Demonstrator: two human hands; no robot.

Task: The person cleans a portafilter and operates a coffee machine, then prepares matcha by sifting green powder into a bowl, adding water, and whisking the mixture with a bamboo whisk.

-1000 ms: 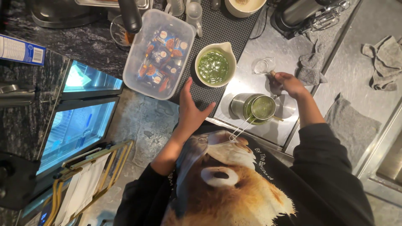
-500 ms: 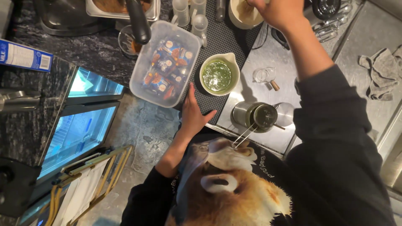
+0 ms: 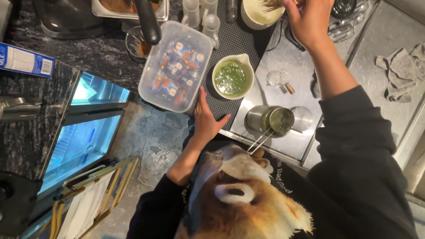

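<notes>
Since a second ago, the right hand (image 3: 307,20) is reaching away from the metal cup (image 3: 271,120) to the far cream bowl (image 3: 261,12), fingers closing round a bamboo whisk (image 3: 271,4) above it. Left hand (image 3: 207,118) is lying flat and open on the bench (image 3: 283,57) edge, just beside the green-filled pouring bowl (image 3: 233,76).

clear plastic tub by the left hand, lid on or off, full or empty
Lid off, roughly full: the clear plastic tub shows small colourful packets inside with nothing over them.
</notes>
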